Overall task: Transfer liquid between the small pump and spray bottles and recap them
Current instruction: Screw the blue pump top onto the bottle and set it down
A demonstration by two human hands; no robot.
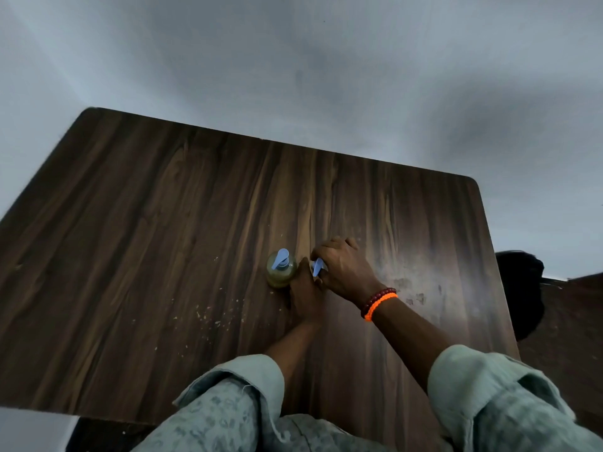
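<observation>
My left hand (305, 296) wraps a small bottle I cannot see, on the dark wood-grain table (130, 256). My right hand (342, 267), beaded bracelets at the wrist, pinches its blue pump top (317, 266). Just left stands the capped clear pump bottle of yellowish liquid (281, 267).

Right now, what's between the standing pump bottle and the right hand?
The head view shows the left hand there, gripping something hidden beside the pump bottle; the right hand holds a blue cap.
</observation>
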